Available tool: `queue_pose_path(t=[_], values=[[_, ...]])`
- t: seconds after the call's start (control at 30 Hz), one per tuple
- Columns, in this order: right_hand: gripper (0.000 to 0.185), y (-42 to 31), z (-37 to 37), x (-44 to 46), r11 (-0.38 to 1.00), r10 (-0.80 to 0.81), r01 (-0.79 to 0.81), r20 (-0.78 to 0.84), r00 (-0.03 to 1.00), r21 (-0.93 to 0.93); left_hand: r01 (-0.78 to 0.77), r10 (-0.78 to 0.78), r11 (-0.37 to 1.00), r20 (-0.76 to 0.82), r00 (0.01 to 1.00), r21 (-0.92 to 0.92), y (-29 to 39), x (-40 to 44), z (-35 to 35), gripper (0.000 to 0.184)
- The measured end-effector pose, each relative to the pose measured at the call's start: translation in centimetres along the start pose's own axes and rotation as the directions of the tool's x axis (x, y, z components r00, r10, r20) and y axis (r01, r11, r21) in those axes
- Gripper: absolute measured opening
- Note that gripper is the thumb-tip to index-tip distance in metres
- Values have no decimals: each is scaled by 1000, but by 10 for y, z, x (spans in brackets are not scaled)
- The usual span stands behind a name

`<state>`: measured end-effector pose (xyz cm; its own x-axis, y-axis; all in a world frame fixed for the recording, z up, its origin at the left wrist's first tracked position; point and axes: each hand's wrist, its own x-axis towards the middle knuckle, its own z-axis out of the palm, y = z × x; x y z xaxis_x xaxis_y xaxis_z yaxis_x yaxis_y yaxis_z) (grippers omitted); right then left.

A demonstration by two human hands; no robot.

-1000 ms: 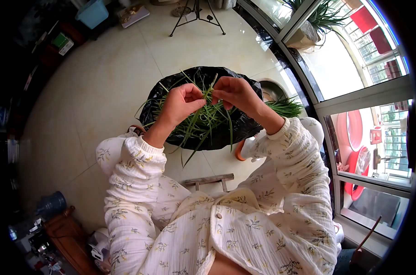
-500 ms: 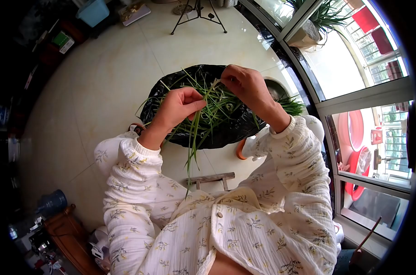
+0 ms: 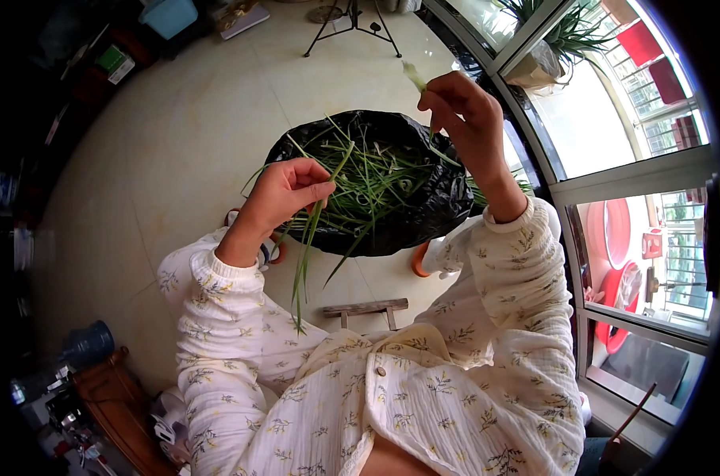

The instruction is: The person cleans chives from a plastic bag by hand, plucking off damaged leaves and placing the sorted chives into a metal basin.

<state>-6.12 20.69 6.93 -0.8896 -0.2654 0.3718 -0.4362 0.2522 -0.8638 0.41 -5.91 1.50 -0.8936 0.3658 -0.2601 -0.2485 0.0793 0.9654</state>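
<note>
"Item one?"

"Green stalk [image 3: 341, 164], one or several together, I cannot tell. Pinched between thumb and fingers of my left hand [image 3: 282, 198], at the left part of the black bag [image 3: 443, 210]."

"Handling?"

"By my judgement: very light, limp in the leaves, firmer near the stem end, easily bruised, perhaps a little slick if damp. Best held as I have it, just below the stem end, with a soft pinch."

"Direction?"

"Long axis slanting. Stem end up and to the right, towards the bag's far edge; leaves drooping past its near left edge, tips towards my lap."

"Item two?"

"Pale scrap [image 3: 412, 78], in a closed pinch of my right hand [image 3: 469, 119], beyond the bag's far edge, on the right. Pale end pointing away and left; its long axis runs back into my fingers. Likely near weightless, soft, quick to tear; hold by the greener end."

"Remainder?"

"Loose greens [image 3: 380, 178], tangled inside the bag's rim, lying in many directions. Likely springy in bulk, so lift single strands by the thicker end."
</note>
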Motion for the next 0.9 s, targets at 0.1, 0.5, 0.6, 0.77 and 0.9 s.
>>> queue_pose_path(t=[0.1,0.5,0.6,0.77,0.9], values=[[10,3,-6,5,925,-103,131,-95,990,356,-62,62,998,-17,998,-30,-6,-1,-8,9],[30,78,34,-3,731,-95,170,148,984,-661,-13,-5,948,-56,998,-319,5,1,-17,22],[27,58,48,-12,977,141,-98,232,962,-188,-1,2,942,3,1000,-336,6,6,-7,23],[26,41,78,-26,953,115,-211,387,915,216,29,15,953,143,990,-301,2,20,22,27],[23,28,64,-17,905,218,-311,312,925,289,102,-32,951,236,971,-291,0,22,30,24]])
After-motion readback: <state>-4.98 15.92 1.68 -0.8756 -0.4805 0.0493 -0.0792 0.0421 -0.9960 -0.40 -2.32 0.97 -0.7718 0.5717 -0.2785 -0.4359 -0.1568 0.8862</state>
